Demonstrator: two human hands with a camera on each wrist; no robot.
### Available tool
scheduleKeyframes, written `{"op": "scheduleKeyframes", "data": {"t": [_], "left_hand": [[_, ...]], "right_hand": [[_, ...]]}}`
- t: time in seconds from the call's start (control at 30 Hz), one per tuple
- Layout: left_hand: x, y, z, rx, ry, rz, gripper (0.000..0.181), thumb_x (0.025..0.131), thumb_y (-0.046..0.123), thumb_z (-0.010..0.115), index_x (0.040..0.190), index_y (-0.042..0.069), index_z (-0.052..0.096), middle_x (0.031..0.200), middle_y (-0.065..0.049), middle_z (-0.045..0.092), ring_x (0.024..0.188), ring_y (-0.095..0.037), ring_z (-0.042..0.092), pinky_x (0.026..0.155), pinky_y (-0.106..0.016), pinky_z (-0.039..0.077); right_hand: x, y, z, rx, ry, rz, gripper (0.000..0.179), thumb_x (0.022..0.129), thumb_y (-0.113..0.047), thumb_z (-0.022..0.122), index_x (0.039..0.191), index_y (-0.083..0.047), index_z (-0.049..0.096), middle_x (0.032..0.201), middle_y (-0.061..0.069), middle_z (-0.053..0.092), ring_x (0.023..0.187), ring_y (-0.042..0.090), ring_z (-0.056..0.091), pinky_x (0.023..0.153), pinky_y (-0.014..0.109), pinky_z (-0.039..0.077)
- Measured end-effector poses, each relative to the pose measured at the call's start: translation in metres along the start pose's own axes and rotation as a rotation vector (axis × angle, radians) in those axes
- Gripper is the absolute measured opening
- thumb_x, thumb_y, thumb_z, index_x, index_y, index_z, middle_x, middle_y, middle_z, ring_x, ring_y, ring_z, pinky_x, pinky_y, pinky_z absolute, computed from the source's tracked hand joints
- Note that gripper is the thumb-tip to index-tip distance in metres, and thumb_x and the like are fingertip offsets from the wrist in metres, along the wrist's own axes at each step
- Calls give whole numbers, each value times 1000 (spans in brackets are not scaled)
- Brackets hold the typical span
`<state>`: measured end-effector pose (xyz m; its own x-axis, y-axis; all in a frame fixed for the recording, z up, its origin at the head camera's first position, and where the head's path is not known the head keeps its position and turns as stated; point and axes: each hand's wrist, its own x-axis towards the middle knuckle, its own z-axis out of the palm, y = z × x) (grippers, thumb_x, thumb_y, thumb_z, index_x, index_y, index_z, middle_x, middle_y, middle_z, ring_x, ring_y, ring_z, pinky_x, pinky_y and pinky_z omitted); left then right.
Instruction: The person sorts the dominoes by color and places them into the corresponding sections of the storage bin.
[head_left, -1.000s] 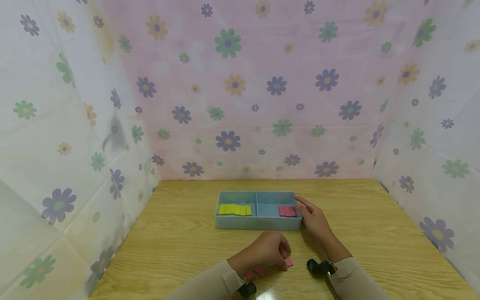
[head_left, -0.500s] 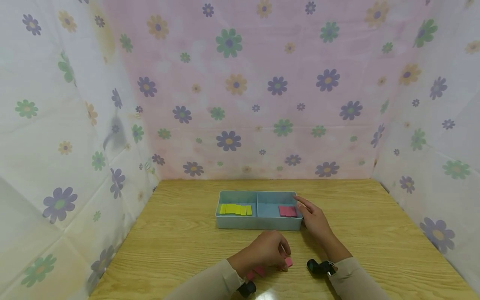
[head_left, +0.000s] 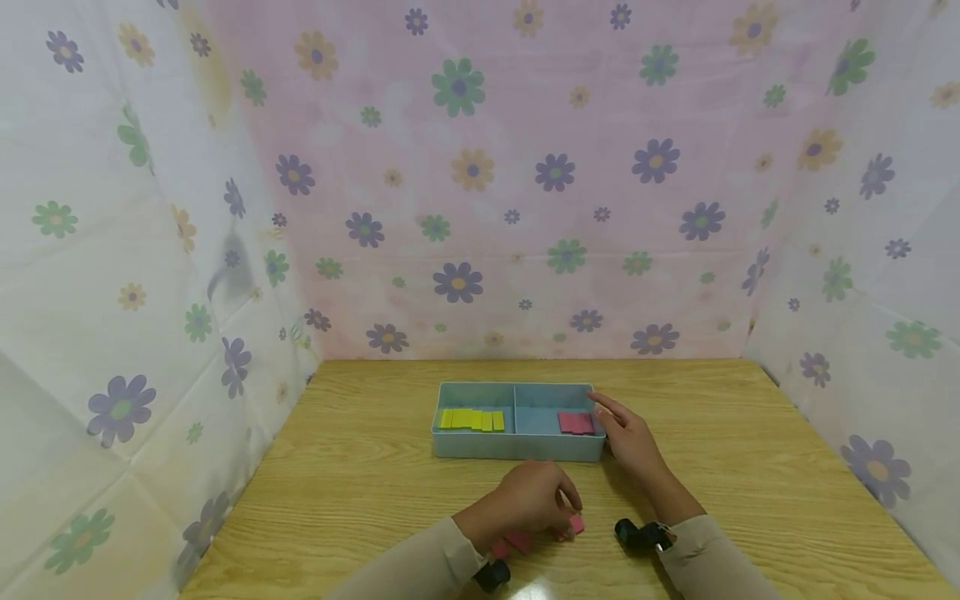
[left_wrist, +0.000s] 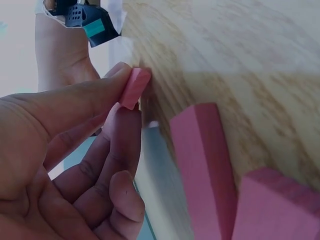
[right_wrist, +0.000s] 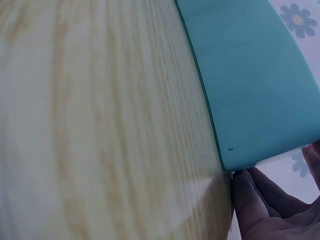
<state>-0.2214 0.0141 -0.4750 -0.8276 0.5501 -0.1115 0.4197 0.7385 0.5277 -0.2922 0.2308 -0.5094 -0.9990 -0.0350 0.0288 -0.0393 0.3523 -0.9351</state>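
Observation:
My left hand (head_left: 531, 498) pinches a small pink block (left_wrist: 135, 88) between thumb and fingertip, just above the wooden table. Beneath that hand lie more pink blocks (left_wrist: 205, 170), partly hidden by it in the head view. My right hand (head_left: 633, 442) rests against the right end of a light blue two-compartment box (head_left: 517, 447). Its index finger reaches along the back corner, and in the right wrist view other fingertips (right_wrist: 242, 182) touch the box near its base. Several yellow blocks (head_left: 471, 419) line the left compartment; pink blocks (head_left: 576, 423) lie side by side in the right one.
The wood-grain table (head_left: 360, 475) runs back to a flower-printed curtain (head_left: 480, 208), which also closes off both sides. A thin divider (head_left: 514, 409) splits the box. Black wrist devices (head_left: 637, 533) sit at both sleeve cuffs.

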Motion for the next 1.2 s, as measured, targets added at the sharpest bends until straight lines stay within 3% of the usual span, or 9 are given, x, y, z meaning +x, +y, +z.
{"op": "scheduleKeyframes", "data": {"t": [0.1,0.33,0.53,0.77,0.8,0.9,1.03,1.1,1.2], "left_hand": [[0,1,-3,-22,-6,-19,19,78,24,92,94,30,84,69,21,72,72,7,61,68,-20,50],[-1,0,-13,-73,-10,-52,16,83,20,87,96,29,83,69,20,71,76,5,62,67,-22,52],[1,0,-21,-194,-17,-52,14,83,16,87,94,23,83,68,15,71,70,1,64,67,-22,53],[3,-3,-27,-363,-45,-21,13,86,8,83,95,17,84,68,9,75,62,-7,72,62,-23,55],[3,-3,-28,-369,-44,-17,13,86,8,83,95,17,84,68,9,75,62,-8,72,61,-24,56],[2,-2,-33,-369,-37,-12,13,85,11,84,96,17,84,69,10,75,63,-7,72,62,-25,56],[2,0,-40,-366,-15,-10,13,85,14,85,97,18,84,68,9,75,64,-7,72,64,-25,55],[3,1,-43,-371,-5,-18,12,85,15,85,97,19,84,67,9,74,64,-7,72,63,-26,55],[5,2,-49,-384,8,-22,11,87,15,84,97,20,84,68,9,75,65,-7,72,63,-27,55]], "right_hand": [[0,0,1,6,3,2,48,109,-49,45,154,-32,50,127,19,53,82,24,48,63,32,44],[0,1,0,-13,-5,-17,50,109,-51,45,155,-30,49,154,12,47,123,31,49,84,34,45],[1,1,-1,1,-8,-19,50,109,-50,44,155,-31,49,149,13,49,123,33,50,83,34,46],[1,3,-1,-29,-8,-42,52,110,-50,43,156,-26,49,157,15,46,128,31,49,90,35,45],[1,3,-1,-35,-2,-46,52,110,-51,44,155,-26,50,156,14,47,126,29,50,89,33,45],[0,3,0,-22,8,-37,49,109,-50,46,153,-30,52,129,19,60,94,20,59,73,28,49],[-1,3,-1,6,7,-20,46,108,-50,49,151,-34,54,103,21,58,56,14,38,53,30,41],[-1,3,-1,6,1,-28,47,108,-49,48,152,-33,53,115,21,62,60,15,42,54,30,42],[-2,2,-2,5,-5,-40,49,109,-49,48,154,-30,51,143,21,57,89,23,57,64,31,46]]}}
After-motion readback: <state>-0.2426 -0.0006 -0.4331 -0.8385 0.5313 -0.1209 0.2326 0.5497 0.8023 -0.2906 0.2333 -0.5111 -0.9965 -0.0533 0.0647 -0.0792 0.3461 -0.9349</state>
